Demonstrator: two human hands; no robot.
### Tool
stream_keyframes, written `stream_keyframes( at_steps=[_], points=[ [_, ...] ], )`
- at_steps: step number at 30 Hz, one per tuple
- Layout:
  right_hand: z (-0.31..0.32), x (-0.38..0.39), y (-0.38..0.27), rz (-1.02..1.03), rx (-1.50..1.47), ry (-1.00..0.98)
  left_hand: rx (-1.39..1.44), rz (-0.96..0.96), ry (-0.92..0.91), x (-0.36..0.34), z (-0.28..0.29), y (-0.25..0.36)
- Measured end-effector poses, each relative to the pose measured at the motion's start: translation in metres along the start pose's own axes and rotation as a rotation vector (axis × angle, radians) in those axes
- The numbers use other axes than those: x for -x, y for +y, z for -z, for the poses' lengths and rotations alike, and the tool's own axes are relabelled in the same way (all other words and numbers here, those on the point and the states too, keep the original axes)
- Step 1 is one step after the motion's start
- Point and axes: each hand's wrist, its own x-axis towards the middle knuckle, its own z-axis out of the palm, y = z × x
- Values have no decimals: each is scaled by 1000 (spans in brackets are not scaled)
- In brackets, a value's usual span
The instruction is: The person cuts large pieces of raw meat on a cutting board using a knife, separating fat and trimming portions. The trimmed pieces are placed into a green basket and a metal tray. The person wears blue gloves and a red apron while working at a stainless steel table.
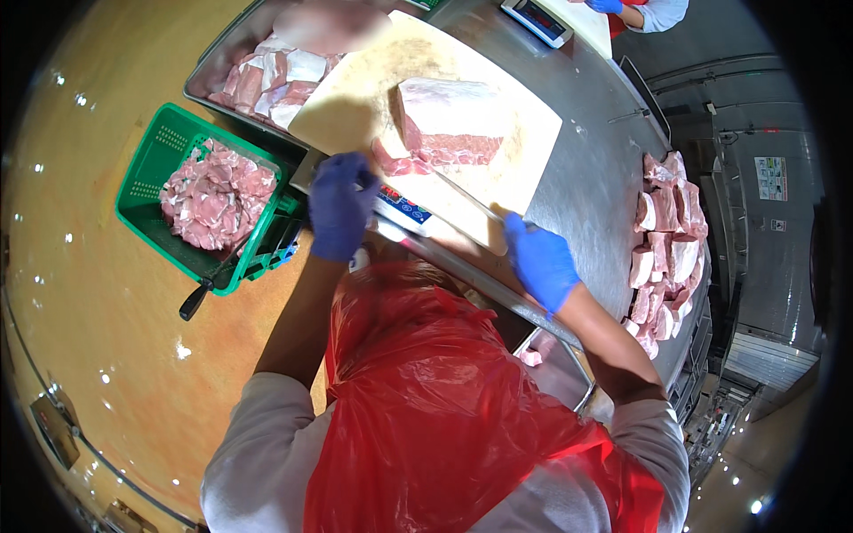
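Observation:
On a cream cutting board (342,98) lies a large block of raw meat (453,111) with a pale fat layer on top. A smaller cut piece of meat (397,160) leans at its near left corner. My right hand (542,265), in a blue glove, is closed round the handle of a knife (469,195). The knife's blade points up and left, its tip end by the meat's near edge. My left hand (342,206), also gloved in blue, is over the board's near left edge, apart from the block. Its fingers are curled; anything inside them is hidden.
A scale panel (404,206) shows beside my left hand. To the left, a green basket (133,191) holds meat trimmings, near a black handle (195,300). A metal tray (203,75) holds meat chunks. Meat pieces (662,249) are piled right. Another person's gloved hand (604,4) is beyond.

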Motion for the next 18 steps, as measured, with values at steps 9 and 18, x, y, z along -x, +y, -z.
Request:
stream_keyframes(
  at_steps=[9,18],
  points=[
    [0,6,-4,-109,-383,347,-39,-104,-3,-4,-3,59],
    [-15,-32,-28,-363,-1185,370,177,301,33,7,35,-4]
  ],
)
